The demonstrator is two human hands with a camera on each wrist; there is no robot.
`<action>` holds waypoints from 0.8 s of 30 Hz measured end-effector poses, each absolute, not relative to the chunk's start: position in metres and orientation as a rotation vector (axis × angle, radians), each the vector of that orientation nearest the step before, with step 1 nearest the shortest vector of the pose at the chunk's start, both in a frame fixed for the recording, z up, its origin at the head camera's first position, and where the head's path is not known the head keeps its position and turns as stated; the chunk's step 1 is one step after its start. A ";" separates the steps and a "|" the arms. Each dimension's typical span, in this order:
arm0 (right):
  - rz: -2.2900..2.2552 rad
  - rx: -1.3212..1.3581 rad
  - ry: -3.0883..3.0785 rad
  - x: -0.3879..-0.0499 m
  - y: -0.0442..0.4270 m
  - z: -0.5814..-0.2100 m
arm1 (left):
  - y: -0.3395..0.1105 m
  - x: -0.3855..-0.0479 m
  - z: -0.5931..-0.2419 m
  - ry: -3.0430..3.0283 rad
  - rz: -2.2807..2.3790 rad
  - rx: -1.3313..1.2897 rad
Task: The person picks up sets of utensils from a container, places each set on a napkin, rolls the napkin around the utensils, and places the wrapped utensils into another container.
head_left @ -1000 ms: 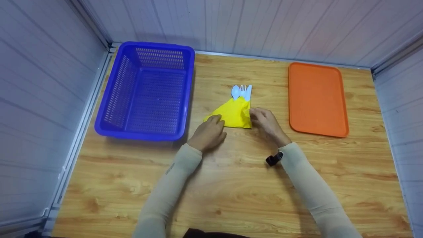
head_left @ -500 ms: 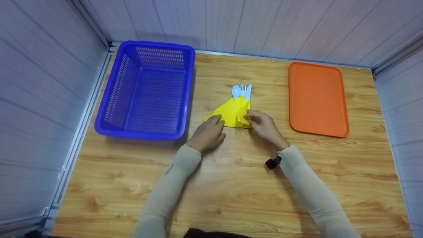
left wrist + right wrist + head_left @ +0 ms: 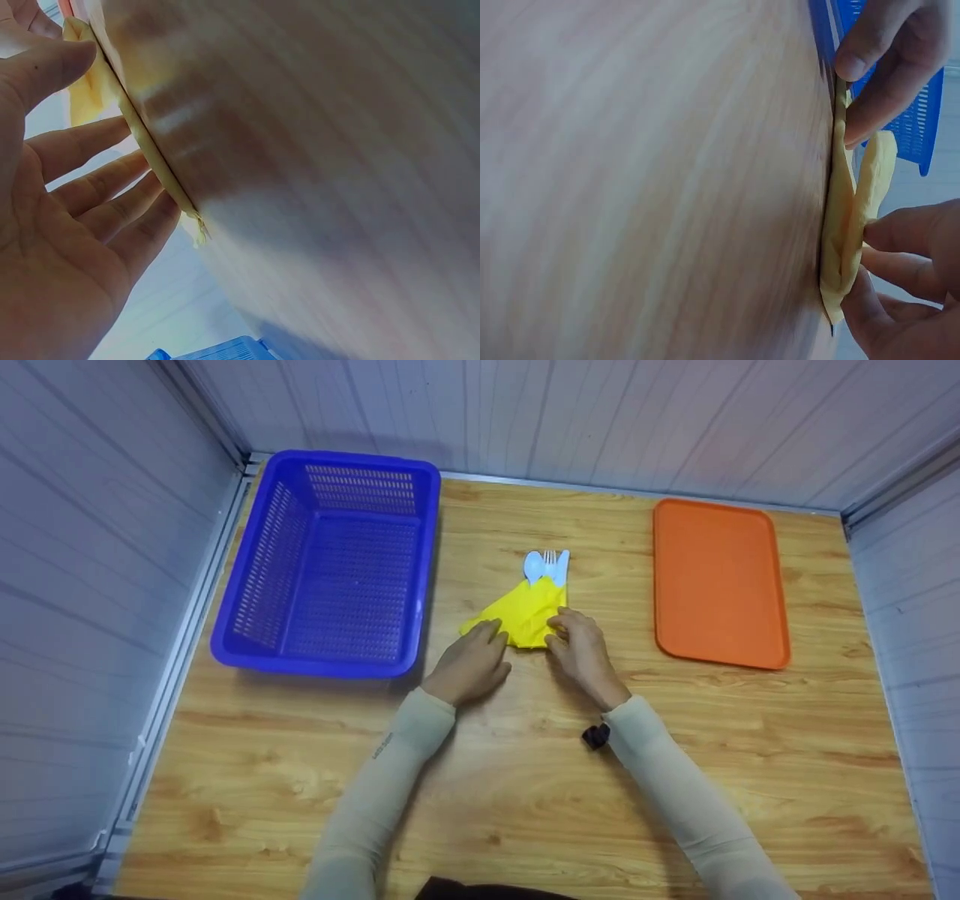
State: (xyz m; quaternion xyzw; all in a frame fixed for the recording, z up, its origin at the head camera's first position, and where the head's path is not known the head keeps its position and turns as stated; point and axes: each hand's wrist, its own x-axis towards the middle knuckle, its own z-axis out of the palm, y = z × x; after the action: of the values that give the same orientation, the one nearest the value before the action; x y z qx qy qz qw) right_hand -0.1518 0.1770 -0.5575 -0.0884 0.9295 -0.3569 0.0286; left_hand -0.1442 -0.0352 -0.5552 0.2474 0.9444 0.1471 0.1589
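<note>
A yellow napkin (image 3: 523, 609) lies folded on the wooden table, wrapped around white cutlery. The heads of a spoon (image 3: 533, 564), a fork (image 3: 550, 561) and a knife (image 3: 562, 568) stick out at its far end; their handles are covered. My left hand (image 3: 471, 661) rests on the napkin's left part, its fingers spread and fairly straight in the left wrist view. At the right edge, my right hand (image 3: 583, 651) pinches a turned-over flap of the napkin (image 3: 875, 169) between thumb and fingers, as the right wrist view shows.
A blue plastic basket (image 3: 429, 547) with slotted sides stands left of the napkin. To the right lies an orange tray (image 3: 716, 585). Pale panel walls (image 3: 570, 420) close off the table at the back and both sides.
My right hand has moved left, folding the napkin's right side inward over the cutlery handles. The left hand has stayed in place on the napkin.
</note>
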 end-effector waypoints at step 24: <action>-0.808 -0.414 2.936 -0.158 0.174 -0.553 | -0.011 -0.134 -0.554 2.665 0.178 0.870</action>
State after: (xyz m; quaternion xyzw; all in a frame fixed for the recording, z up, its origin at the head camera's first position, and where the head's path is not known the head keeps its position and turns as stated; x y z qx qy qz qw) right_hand -0.1576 0.1745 -0.5531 -0.1346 0.9548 -0.2628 0.0343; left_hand -0.1339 -0.0112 -0.5538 0.3056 0.9356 0.0626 0.1656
